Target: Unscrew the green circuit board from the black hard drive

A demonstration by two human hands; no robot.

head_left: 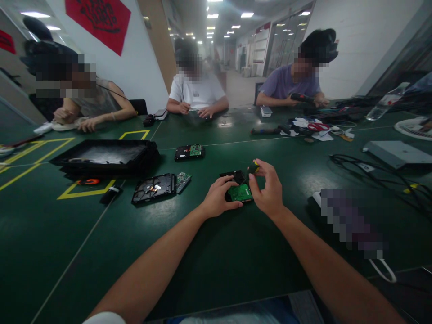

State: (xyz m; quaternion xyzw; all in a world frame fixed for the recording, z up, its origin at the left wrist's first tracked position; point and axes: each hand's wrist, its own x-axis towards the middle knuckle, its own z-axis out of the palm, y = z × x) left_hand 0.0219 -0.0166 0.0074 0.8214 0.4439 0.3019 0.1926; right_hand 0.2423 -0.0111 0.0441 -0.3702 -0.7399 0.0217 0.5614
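While three co-workers [198,92] sit across the green table [256,261], two bare hands work on one hard drive near the middle of the near side. Count: three drives total, one in hand, one bare-topped drive [153,190] to the left, one farther drive [189,152] beyond; one loose circuit board [183,182] just beside the bare-topped one; one screwdriver [253,168]; one black tray [104,155] at far left; one bottle [388,101] far right, tilted in view. Both forearms reach forward from the near edge, converging. Left hand [218,198] palm down, thumb along the drive's near edge, fingers curled over its left side, clasping it. Right hand [269,189] raised at the drive's right, thumb and forefinger pinching the screwdriver's dark handle with yellow-green trim; shaft and tip can't be made out. Hard drive [241,192] lies flat on the table, black body, bright green board face up, small pale mark on it, partly covered by fingers.
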